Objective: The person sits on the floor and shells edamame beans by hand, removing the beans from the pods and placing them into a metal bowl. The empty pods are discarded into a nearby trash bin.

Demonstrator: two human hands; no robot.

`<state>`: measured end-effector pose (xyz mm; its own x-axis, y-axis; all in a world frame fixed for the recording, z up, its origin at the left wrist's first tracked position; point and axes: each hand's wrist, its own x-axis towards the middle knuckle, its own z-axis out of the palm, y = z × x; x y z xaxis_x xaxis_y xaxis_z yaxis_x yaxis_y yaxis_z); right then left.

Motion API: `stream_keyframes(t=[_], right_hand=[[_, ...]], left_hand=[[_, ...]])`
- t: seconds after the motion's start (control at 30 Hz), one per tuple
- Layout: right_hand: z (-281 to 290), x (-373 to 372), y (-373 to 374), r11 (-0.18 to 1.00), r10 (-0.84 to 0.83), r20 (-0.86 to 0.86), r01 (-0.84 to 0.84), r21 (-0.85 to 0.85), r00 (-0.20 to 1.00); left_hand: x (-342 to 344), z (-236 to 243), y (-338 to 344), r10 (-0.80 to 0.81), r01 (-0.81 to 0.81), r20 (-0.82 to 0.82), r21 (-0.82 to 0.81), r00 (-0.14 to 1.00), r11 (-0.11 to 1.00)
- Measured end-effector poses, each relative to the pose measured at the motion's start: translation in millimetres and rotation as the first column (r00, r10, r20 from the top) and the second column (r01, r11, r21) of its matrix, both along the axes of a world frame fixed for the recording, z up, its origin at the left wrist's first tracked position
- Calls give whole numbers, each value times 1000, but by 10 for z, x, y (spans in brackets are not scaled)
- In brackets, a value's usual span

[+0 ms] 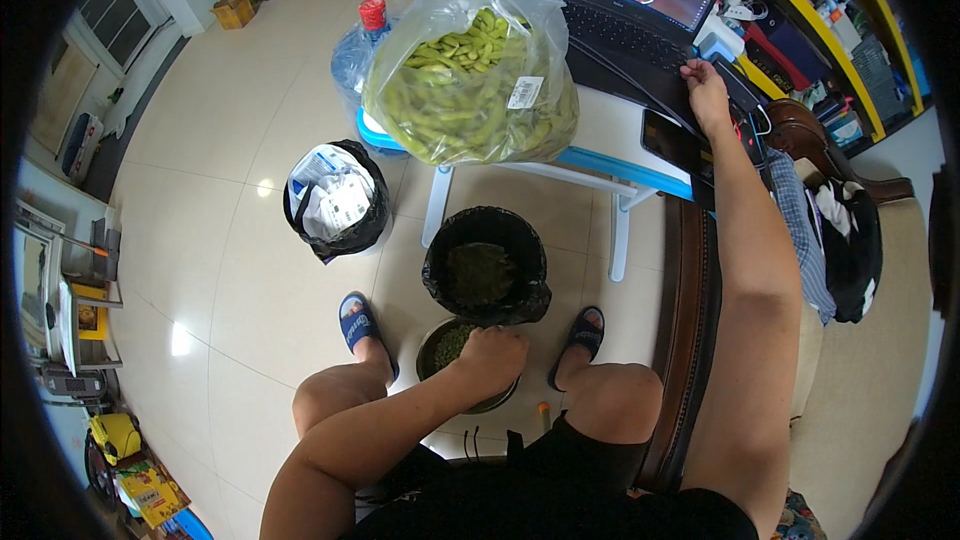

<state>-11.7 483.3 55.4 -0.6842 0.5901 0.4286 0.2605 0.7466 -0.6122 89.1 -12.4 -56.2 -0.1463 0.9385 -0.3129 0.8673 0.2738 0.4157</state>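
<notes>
My left hand [493, 360] is closed in a fist above a round metal bowl [428, 350] of small green pieces, probably shelled beans [452, 342]. Whatever the fist may hold is hidden. Just beyond the bowl on the floor stands a bin lined with a black bag [437, 285], with dark green matter at its bottom. My right hand [708, 95] reaches to the right edge of an open laptop [625, 40], its fingers bent and drawn together; no object shows clearly in them. A large clear plastic bag of green soybean pods [470, 100] rests on the table's left end.
A phone [672, 145] lies on the blue-edged table [620, 168] near my right forearm. Left of the table stands a second black-lined bin [372, 215] holding white packaging. A brown leather sofa [690, 290] is at the right, with a yellow-edged shelf [850, 90] behind.
</notes>
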Motion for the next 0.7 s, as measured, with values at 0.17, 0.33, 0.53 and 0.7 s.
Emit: stream_keyframes(t=[0.17,0.33,0.53,0.7], right_hand=[[11,17,14,1000,-8,-2,8,0,1000],[-39,-41,61,1000,1,-4,-1,15,1000],[-56,-131,172,999,-13,31,12,39,999],[39,-168,42,997,-60,70,56,59,996]], left_hand=[[-10,48,28,-5,5,14,-14,1000,1000],[-20,45,16,2,-1,25,-23,1000,1000],[-10,30,37,-13,14,16,-43,1000,999],[-26,57,39,3,-1,28,-58,1000,998]])
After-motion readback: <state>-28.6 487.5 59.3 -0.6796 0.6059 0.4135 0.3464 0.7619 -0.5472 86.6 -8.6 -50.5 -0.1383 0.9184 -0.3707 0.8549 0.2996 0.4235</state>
